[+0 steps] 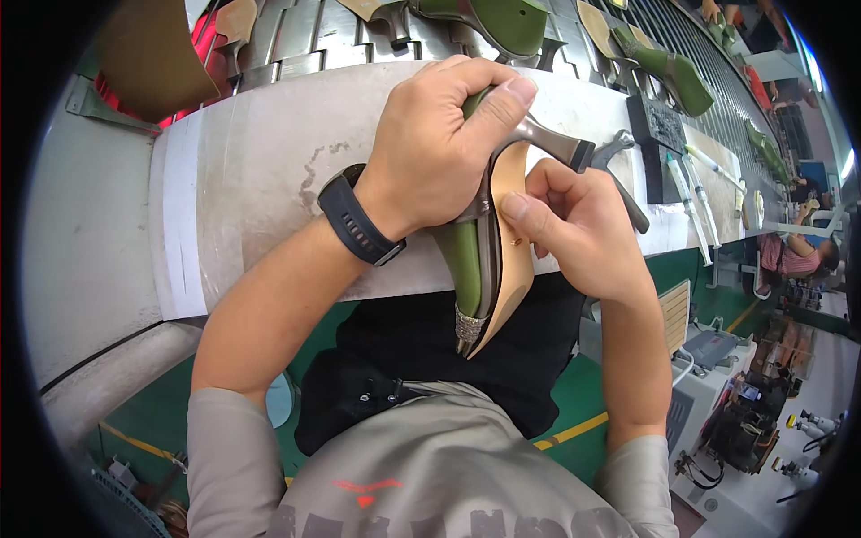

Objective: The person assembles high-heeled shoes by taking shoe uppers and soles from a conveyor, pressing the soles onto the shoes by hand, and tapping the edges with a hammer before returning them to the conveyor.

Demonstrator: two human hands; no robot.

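Held tilted at the bench's near edge is a heeled shoe (485, 260) on a green shoe last (460, 255), its toe pointing towards me and wrapped in a glittery band. My left hand (435, 148) is closed round its heel end. A slim, dark grey heel (552, 141) sticks out to the right. Along the underside lies a tan sole (509, 291), its front part standing a little apart from the shoe at the toe. My right hand (587, 224) pinches the sole's edge, thumb on its face near a small hole or mark. Its other fingers are curled and partly hidden.
A pale bench (269, 161) lies beneath my hands. To the right are a metal hand tool (628, 193), a black block (659, 143) and several syringes (691, 202). Behind, a slatted metal conveyor (300, 40) carries more green lasts (507, 22) and tan soles (235, 22).
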